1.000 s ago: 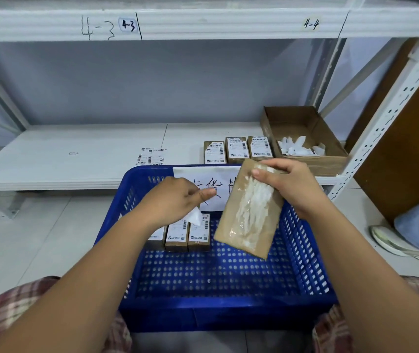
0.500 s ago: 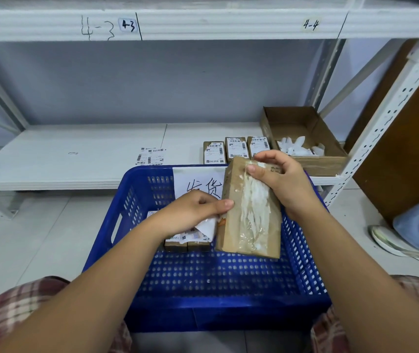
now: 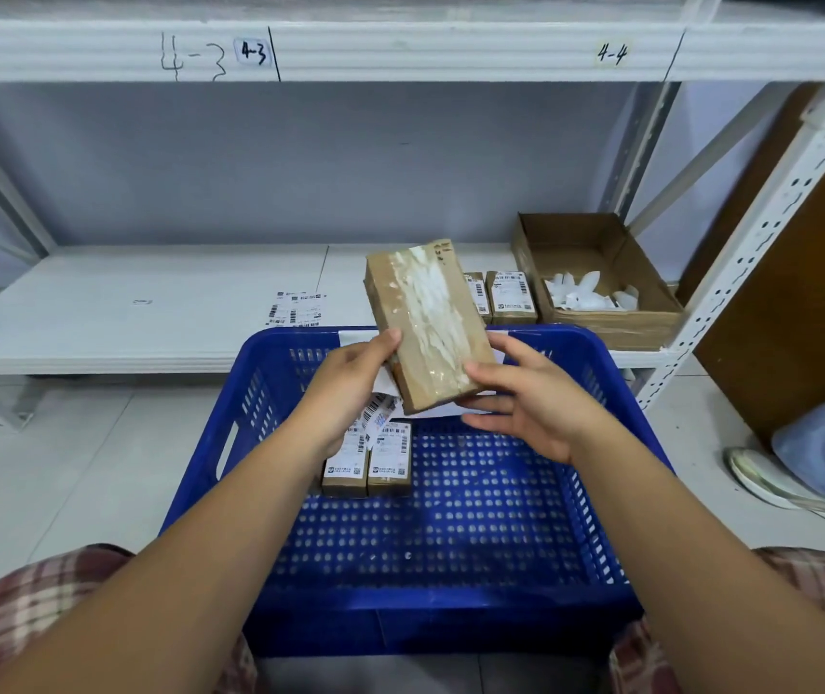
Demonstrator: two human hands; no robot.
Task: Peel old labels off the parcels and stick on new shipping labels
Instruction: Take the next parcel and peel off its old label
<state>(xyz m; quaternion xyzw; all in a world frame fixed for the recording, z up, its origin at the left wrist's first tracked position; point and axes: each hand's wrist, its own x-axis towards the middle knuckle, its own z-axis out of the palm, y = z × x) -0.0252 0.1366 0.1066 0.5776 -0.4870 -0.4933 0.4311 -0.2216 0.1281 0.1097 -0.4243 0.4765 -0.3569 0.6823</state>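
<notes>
Plaid knees [image 3: 24, 613] sat at the bottom edge, either side of a blue perforated crate [image 3: 450, 628] on the floor. In the crate, toward its left, were two small brown parcels [image 3: 390, 458] side by side, flat, each with a white barcode label on top; the rest of the crate floor showed bare holes. A curled barcode label [image 3: 381, 412] stuck out from under the left hand [image 3: 345, 393], just above those two; couldn't tell if the hand had it pinched.

Both hands held one parcel [image 3: 425, 313] in the air over the crate's far half. Left hand: thumb on the top face at the left edge, fingers curled beneath. Right hand [image 3: 530, 408]: thumb pressed on the near right corner, fingers fairly straight underneath. The parcel was a flat brown cardboard block, wrapped in glossy clear tape, tilted, far end up and leaning left. A ragged white strip of torn label residue ran down the middle of its face, with small dark marks near the far corner.

A white paper sheet [image 3: 356, 338] hung on the crate's far wall, mostly hidden. Beyond, on the white shelf [image 3: 124, 313]: a label sheet [image 3: 298, 308] lying flat, labelled parcels [image 3: 511, 299] partly behind the held one, then an open cardboard box [image 3: 615, 330] holding white scraps [image 3: 585, 295]. A shoe [image 3: 771, 485] lay on the floor far right.
</notes>
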